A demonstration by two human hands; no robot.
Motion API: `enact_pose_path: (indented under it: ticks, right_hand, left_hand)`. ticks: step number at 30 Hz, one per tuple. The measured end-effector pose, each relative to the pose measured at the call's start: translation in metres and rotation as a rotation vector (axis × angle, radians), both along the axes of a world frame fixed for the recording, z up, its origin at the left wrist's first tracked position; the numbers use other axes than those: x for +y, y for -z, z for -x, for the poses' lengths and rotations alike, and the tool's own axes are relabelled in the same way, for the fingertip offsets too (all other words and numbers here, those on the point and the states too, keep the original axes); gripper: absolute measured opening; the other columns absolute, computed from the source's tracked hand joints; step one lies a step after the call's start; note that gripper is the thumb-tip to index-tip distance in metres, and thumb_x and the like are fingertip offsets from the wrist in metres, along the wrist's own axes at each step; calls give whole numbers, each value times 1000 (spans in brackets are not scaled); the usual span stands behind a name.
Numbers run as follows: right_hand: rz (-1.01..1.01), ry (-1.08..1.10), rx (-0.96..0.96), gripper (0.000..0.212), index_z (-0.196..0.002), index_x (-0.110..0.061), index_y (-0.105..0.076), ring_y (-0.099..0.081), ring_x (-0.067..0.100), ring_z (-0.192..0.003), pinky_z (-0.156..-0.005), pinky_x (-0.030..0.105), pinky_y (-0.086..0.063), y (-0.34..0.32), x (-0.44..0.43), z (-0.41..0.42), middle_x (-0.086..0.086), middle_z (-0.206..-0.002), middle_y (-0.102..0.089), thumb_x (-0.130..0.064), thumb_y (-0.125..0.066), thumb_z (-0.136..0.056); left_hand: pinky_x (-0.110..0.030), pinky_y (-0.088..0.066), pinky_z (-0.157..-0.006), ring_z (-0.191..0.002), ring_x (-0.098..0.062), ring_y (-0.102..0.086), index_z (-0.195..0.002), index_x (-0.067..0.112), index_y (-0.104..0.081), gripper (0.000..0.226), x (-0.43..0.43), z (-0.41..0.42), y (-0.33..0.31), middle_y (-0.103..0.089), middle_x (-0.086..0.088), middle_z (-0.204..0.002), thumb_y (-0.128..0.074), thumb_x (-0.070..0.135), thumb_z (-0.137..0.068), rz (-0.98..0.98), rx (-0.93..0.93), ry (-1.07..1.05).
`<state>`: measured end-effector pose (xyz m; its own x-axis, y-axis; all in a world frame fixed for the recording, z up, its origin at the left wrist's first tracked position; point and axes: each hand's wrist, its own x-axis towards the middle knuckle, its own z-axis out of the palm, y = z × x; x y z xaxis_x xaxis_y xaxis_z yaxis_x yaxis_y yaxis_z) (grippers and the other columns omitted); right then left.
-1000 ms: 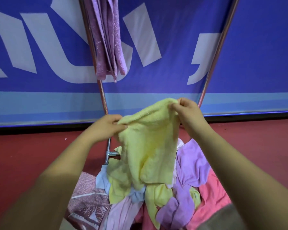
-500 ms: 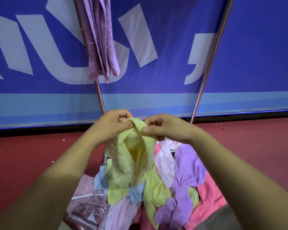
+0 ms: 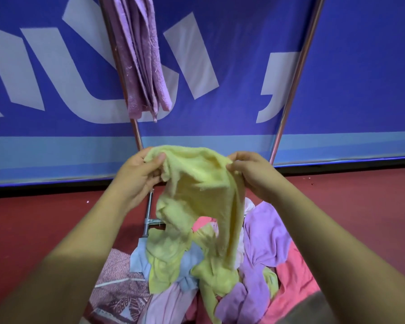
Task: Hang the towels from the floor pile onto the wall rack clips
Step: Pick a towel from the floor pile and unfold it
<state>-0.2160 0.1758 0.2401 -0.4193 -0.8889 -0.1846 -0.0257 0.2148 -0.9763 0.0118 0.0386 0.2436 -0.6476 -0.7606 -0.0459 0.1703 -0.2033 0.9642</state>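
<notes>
Head view: the left hand (image 3: 138,176) and right hand (image 3: 250,174) each pinch the top edge of a yellow towel (image 3: 197,183), thumbs and curled fingers closed on the cloth. It is held above the floor pile (image 3: 262,242), its twisted lower end trailing among the other towels. To do this well, I'd draw the hands apart until the edge lies flat, then lift it clear of the pile. A purple towel (image 3: 143,66) already hangs by the left rack pole (image 3: 136,134) — the clips are out of view.
</notes>
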Motion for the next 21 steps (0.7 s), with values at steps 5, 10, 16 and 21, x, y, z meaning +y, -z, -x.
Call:
enact_pose_path:
  ticks: [5,10,16,21]
  right_hand:
    - [-48,-451,-187,30,-118,-15,-65,-52,25,-84,-67,32,-40,-9,6,-23,8,-92,-63,-24,-70,-89]
    - [30,-394,57,20,-91,1,-62,-34,23,-64,-57,30,-27,-7,-1,-33,10,-68,-40,-18,-70,-93]
    - [142,-123,-127,18,-77,-13,-59,-37,30,-71,-71,47,-27,-7,-6,-19,10,-71,-48,-25,-71,-81]
    - [78,-304,-18,30,-90,-11,-72,-45,30,-81,-77,46,-30,-8,-2,-22,15,-81,-59,-39,-77,-80]
  left_hand:
    - [-25,-55,-66,-73,-15,-67,-94,9,-68,18,18,14,-10,-71,-8,-85,-77,12,-79,160,-105,120]
    - [-25,-42,-62,-72,-11,-55,-97,6,-68,25,23,21,-2,-64,-2,-77,-75,28,-85,420,-335,256]
    - [-35,-33,-71,-71,-16,-45,-84,18,-66,34,11,9,6,-56,-6,-72,-72,50,-79,518,-438,353]
    - [-33,-40,-71,-72,-16,-52,-92,16,-69,30,12,15,1,-61,-20,-77,-65,45,-86,600,-322,260]
